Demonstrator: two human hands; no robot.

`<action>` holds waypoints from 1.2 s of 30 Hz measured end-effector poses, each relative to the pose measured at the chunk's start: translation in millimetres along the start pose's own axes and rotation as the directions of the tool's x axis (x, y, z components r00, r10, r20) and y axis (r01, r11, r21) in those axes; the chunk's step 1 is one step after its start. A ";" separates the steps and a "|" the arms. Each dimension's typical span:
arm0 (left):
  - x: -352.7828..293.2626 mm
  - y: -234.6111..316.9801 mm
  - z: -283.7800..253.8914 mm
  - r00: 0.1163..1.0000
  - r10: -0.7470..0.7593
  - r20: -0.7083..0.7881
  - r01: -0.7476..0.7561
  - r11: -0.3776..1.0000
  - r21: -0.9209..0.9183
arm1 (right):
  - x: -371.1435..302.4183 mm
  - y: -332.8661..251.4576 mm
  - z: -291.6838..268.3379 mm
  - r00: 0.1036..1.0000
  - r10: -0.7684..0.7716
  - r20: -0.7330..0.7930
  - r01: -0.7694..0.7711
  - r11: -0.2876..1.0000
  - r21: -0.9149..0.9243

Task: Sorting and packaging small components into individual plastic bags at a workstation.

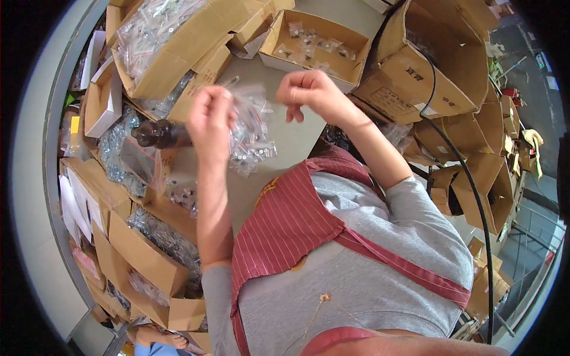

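Note:
My left hand [211,118] is closed, its fingers curled together at the left side of a pile of small clear zip bags [254,139]. Motion blurs the fingertips, and what they pinch cannot be made out. To the right of the pile, my right hand [314,95] hangs above the grey tabletop [291,142] with thumb and fingers bent inward. Anything between those fingers is hidden or too small to name. The bags lie loosely heaped, each with small parts inside. Just left of my left forearm lies a dark bottle [159,134].
Beyond my hands stands a shallow cardboard box [317,44] with several small bags. A bigger carton [178,53] full of bags is at the far left. Tall open cartons [427,65] fill the right, crossed by a black cable [454,151]. Another person's limb [169,339] shows at lower left.

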State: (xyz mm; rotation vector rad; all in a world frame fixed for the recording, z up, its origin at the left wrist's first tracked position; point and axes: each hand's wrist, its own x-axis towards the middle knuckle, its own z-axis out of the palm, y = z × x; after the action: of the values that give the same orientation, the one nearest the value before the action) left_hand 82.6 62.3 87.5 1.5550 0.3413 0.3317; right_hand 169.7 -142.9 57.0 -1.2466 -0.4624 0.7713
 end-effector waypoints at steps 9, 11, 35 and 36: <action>93.7 25.3 -30.5 0.926 0.257 -0.276 -0.315 0.930 -0.190 | 33.2 77.2 -40.8 0.936 -0.198 -0.290 0.024 0.860 -0.510; 75.6 -2.0 -13.6 0.931 0.267 -0.249 -0.302 0.947 -0.111 | 48.0 115.1 -40.6 0.954 -0.273 -0.125 0.077 0.625 -0.777; -55.4 -151.6 -3.7 0.996 -0.057 -0.061 0.068 0.981 0.180 | 73.6 155.8 -3.8 0.810 -0.577 0.109 0.184 0.073 -0.980; -54.9 -150.6 -1.8 0.997 -0.054 -0.055 0.063 0.982 0.180 | 72.7 158.9 -8.2 0.895 -0.443 0.047 0.206 0.318 -0.925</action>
State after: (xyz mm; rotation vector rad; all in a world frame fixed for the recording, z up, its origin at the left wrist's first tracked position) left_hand 30.6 42.5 -62.8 1.7143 0.4658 0.3003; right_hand 181.8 -75.5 -104.0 -2.1708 -1.0181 -0.1031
